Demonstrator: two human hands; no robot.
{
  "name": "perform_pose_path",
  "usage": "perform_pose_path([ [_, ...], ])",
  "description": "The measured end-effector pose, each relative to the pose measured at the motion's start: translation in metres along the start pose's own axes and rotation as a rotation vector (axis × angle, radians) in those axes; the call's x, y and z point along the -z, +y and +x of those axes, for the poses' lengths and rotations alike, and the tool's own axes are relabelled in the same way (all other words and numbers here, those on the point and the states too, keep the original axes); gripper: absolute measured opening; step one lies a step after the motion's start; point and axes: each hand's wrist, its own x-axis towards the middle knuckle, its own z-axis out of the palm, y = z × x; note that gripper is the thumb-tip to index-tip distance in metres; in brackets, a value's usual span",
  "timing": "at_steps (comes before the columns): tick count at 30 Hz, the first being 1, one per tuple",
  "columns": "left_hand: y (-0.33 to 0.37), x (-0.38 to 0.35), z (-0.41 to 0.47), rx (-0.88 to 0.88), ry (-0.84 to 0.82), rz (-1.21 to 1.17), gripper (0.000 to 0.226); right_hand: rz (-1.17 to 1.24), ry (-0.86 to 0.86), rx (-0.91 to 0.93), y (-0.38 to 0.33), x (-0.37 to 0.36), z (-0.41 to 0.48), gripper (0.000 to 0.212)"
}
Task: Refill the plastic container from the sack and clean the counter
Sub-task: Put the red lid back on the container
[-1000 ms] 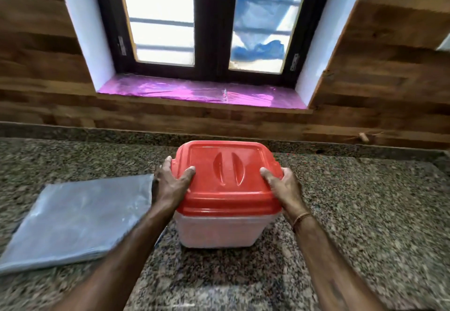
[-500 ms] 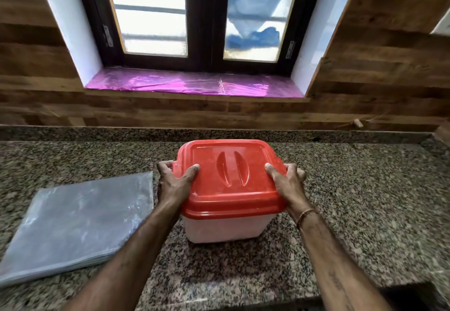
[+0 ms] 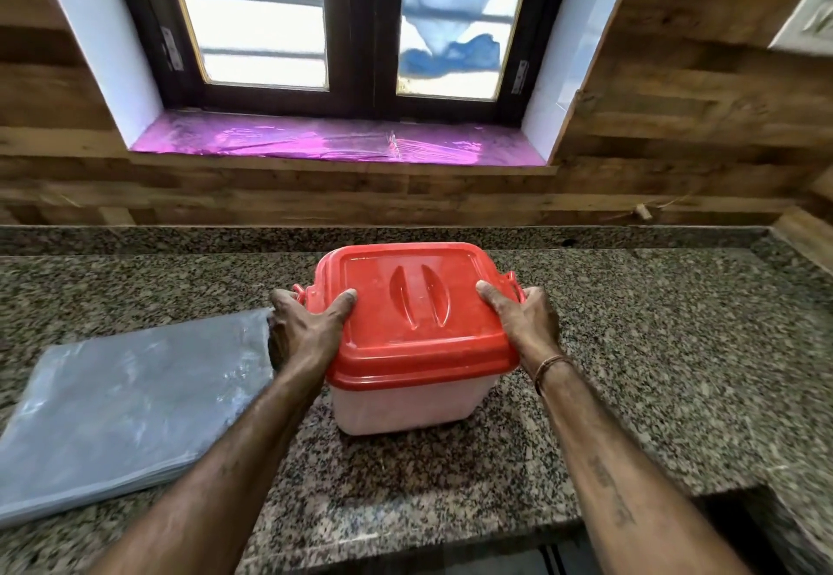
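From the head view, the plastic container (image 3: 405,403) stands on the granite bench (image 3: 653,349), its red lid (image 3: 419,304) on. The left hand (image 3: 302,326) and right hand (image 3: 527,322) clasp opposite sides of the lid, thumbs on top and fingers (image 3: 281,299) curled over the edges by the side clips. I'd judge that grip is meant to steady the tub or work the lid free.

Just left of the container lies a folded grey plastic sheet (image 3: 126,403), possibly the sack; I cannot tell. Behind the container is the pink-lined window sill (image 3: 333,142). Nothing blocks the hands.
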Motion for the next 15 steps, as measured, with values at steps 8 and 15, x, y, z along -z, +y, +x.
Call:
perform_pose_path([
  [8,0.002,0.001,-0.002,-0.032,-0.088,-0.042,0.091,-0.186,0.021,0.132,0.0,0.0,0.003,0.066],
  [15,-0.008,-0.003,0.006,-0.182,-0.036,0.087,0.075,-0.43,0.019,0.259,-0.005,-0.008,-0.003,0.059],
])
